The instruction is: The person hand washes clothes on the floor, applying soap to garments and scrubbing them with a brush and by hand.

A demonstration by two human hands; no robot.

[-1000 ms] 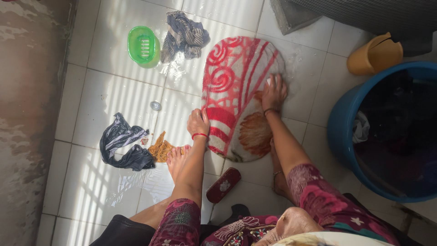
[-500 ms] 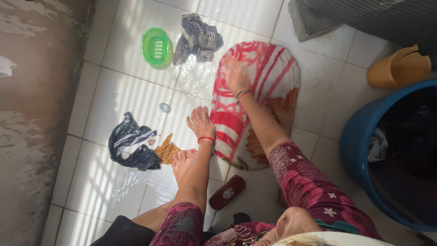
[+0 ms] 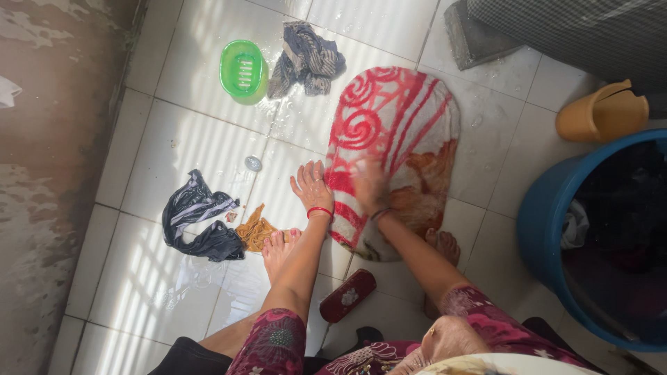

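Note:
A wet oval mat (image 3: 403, 118) with red swirls, stripes and an orange patch lies on the white tiled floor. My left hand (image 3: 311, 186), with a red band at the wrist, rests flat with its fingers spread at the mat's left edge, holding nothing. My right hand (image 3: 370, 186) lies on the near part of the mat and is blurred by motion, so its grip does not show. My bare left foot (image 3: 278, 250) is beside the mat and my right foot (image 3: 445, 243) is at its near edge.
A green soap dish (image 3: 243, 69) and a grey striped cloth (image 3: 306, 59) lie beyond the mat. A black cloth (image 3: 194, 219) and an orange rag (image 3: 253, 228) lie to the left. A dark red brush (image 3: 347, 295) lies near me. A blue tub (image 3: 538, 208) and an orange scoop (image 3: 601, 111) stand right.
My right hand swept from the mat's right side to its far left part, then back toward me onto the near part. My left hand opened flat.

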